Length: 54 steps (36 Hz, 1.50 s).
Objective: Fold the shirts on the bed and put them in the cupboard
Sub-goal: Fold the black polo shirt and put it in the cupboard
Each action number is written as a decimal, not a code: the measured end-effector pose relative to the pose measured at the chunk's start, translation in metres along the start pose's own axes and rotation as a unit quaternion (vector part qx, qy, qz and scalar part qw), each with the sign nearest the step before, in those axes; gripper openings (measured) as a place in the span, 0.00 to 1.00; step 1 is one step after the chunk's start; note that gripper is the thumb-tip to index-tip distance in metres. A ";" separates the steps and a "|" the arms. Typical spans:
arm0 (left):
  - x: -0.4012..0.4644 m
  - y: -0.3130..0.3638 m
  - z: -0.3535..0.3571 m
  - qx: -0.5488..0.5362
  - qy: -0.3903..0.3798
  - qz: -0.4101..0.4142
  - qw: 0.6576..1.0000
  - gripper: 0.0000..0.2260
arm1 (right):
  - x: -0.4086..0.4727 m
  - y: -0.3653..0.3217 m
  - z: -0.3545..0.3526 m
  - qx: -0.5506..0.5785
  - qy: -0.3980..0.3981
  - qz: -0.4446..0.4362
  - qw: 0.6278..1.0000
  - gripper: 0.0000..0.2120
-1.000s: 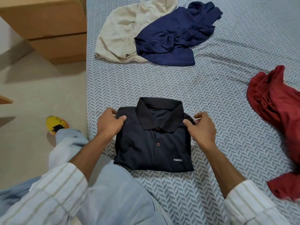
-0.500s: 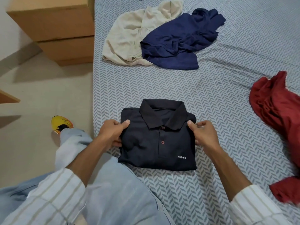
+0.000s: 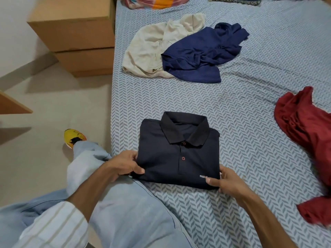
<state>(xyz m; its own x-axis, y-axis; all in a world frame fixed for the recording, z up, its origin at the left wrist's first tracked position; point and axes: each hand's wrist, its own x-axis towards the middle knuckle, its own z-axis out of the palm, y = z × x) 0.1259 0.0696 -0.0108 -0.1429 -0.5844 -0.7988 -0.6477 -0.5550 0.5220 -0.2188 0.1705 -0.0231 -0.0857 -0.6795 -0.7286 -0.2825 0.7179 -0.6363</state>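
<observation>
A folded black polo shirt lies collar-up on the bed, near its left edge. My left hand pinches the shirt's lower left corner, thumb on top. My right hand pinches the lower right corner, partly covering the white logo. Further back lie a crumpled cream shirt and a crumpled navy shirt, the navy one overlapping the cream one. A crumpled red shirt sits at the right edge.
A wooden drawer unit stands on the floor left of the bed. My knee in light blue trousers rests against the bed's left edge, a yellow shoe on the floor. A wooden edge juts in at far left.
Both hands slid down from the shirt's shoulders beside the collar to its two lower corners. The camera tilted up, showing more of the bed's far end.
</observation>
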 end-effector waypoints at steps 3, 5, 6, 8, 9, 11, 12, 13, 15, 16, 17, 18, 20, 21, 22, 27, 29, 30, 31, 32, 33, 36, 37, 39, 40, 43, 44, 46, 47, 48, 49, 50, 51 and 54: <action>0.004 -0.004 0.005 0.053 0.028 -0.018 0.998 0.20 | 0.003 0.006 0.001 -0.034 -0.004 0.023 0.999 0.19; 0.006 -0.003 0.011 0.083 0.059 -0.018 0.995 0.22 | 0.006 0.005 0.000 -0.019 0.019 0.038 0.999 0.17; 0.006 -0.001 0.014 0.093 0.071 -0.014 0.993 0.22 | 0.007 0.003 -0.001 0.005 0.046 0.045 0.998 0.16; 0.006 0.002 0.019 0.094 0.127 0.003 0.987 0.20 | 0.013 -0.002 -0.004 0.044 0.131 0.036 0.990 0.19; 0.006 0.003 0.020 0.085 0.172 0.013 0.981 0.18 | 0.016 -0.006 -0.005 0.044 0.177 0.023 0.983 0.21; 0.010 0.005 0.020 0.059 0.258 0.033 0.964 0.16 | 0.023 -0.015 -0.007 0.041 0.236 0.005 0.971 0.23; 0.011 0.009 0.019 0.048 0.284 0.046 0.956 0.17 | 0.025 -0.022 -0.008 0.049 0.243 0.002 0.969 0.23; 0.013 0.013 0.019 0.038 0.296 0.051 0.953 0.19 | 0.029 -0.029 -0.008 0.064 0.238 0.001 0.969 0.22; 0.018 0.022 0.017 0.014 0.288 0.037 0.957 0.23 | 0.038 -0.044 -0.005 0.101 0.211 0.007 0.972 0.24; 0.020 0.028 0.016 -0.007 0.278 0.030 0.960 0.23 | 0.041 -0.052 -0.003 0.112 0.199 0.011 0.973 0.25; 0.023 0.032 0.015 -0.040 0.259 0.024 0.965 0.24 | 0.046 -0.059 -0.002 0.118 0.192 0.016 0.974 0.24; 0.024 0.038 0.014 -0.077 0.237 0.016 0.968 0.25 | 0.048 -0.065 0.000 0.123 0.182 0.024 0.975 0.23; 0.025 0.047 0.011 -0.131 0.192 -0.014 0.973 0.28 | 0.053 -0.075 0.002 0.141 0.148 0.037 0.978 0.23; 0.028 0.050 0.009 -0.131 0.174 -0.028 0.976 0.30 | 0.056 -0.078 0.002 0.151 0.130 0.045 0.979 0.25; 0.028 0.053 0.006 -0.125 0.157 -0.035 0.979 0.30 | 0.059 -0.080 0.002 0.154 0.109 0.054 0.981 0.27; 0.035 0.054 -0.002 -0.208 0.090 -0.008 0.974 0.27 | 0.064 -0.082 -0.006 0.125 0.061 0.045 0.989 0.26; 0.032 0.055 0.000 -0.263 0.065 0.033 0.962 0.20 | 0.058 -0.084 -0.007 0.155 0.037 -0.001 0.987 0.17; 0.030 0.055 0.001 -0.291 0.058 0.049 0.954 0.18 | 0.054 -0.085 -0.006 0.181 0.023 -0.023 0.983 0.14; 0.029 0.054 0.002 -0.316 0.051 0.061 0.945 0.17 | 0.049 -0.087 -0.005 0.210 0.009 -0.044 0.977 0.12; 0.027 0.054 0.001 -0.335 0.042 0.069 0.939 0.16 | 0.047 -0.088 -0.005 0.231 -0.003 -0.062 0.971 0.11; 0.025 0.053 0.000 -0.347 0.030 0.076 0.934 0.16 | 0.045 -0.089 -0.004 0.248 -0.012 -0.075 0.966 0.11; 0.014 0.053 -0.008 -0.349 -0.014 0.107 0.931 0.15 | 0.042 -0.098 -0.005 0.249 -0.024 -0.099 0.963 0.12; 0.009 0.053 -0.011 -0.348 -0.025 0.123 0.929 0.16 | 0.040 -0.104 -0.005 0.244 -0.029 -0.107 0.963 0.12; -0.001 0.050 -0.021 -0.357 -0.027 0.153 0.921 0.18 | 0.035 -0.117 -0.004 0.229 -0.043 -0.125 0.964 0.13; -0.005 0.049 -0.026 -0.365 -0.028 0.164 0.916 0.20 | 0.034 -0.123 -0.003 0.222 -0.048 -0.131 0.965 0.13; -0.026 0.043 -0.043 -0.390 -0.013 0.196 0.899 0.25 | 0.028 -0.147 0.003 0.203 -0.062 -0.165 0.963 0.15; -0.038 0.038 -0.051 -0.398 0.000 0.211 0.893 0.25 | 0.023 -0.159 0.009 0.198 -0.070 -0.178 0.961 0.15; -0.055 0.031 -0.063 -0.412 0.014 0.228 0.882 0.26 | 0.017 -0.176 0.019 0.197 -0.084 -0.191 0.958 0.16; -0.066 0.026 -0.068 -0.418 0.024 0.238 0.876 0.29 | 0.013 -0.186 0.026 0.196 -0.097 -0.200 0.955 0.16; -0.077 0.018 -0.074 -0.427 0.035 0.247 0.869 0.32 | 0.006 -0.196 0.034 0.196 -0.110 -0.208 0.952 0.16; -0.090 0.010 -0.080 -0.436 0.050 0.255 0.862 0.32 | 0.001 -0.206 0.044 0.195 -0.124 -0.218 0.948 0.17; -0.107 -0.001 -0.088 -0.441 0.067 0.267 0.854 0.30 | -0.006 -0.217 0.058 0.191 -0.139 -0.229 0.944 0.17; -0.116 -0.008 -0.092 -0.443 0.076 0.273 0.851 0.28 | -0.010 -0.224 0.066 0.187 -0.148 -0.236 0.942 0.18; -0.158 -0.039 -0.105 -0.458 0.114 0.294 0.831 0.24 | -0.029 -0.249 0.105 0.160 -0.193 -0.263 0.932 0.18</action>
<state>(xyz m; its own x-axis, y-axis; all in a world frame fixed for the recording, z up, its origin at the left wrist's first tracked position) 0.2525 0.1210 0.1270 -0.0188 -0.9528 -0.3029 0.3408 -0.2909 0.8940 -0.0461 0.0274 0.1297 0.3511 -0.8894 -0.2928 0.1161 0.3517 -0.9289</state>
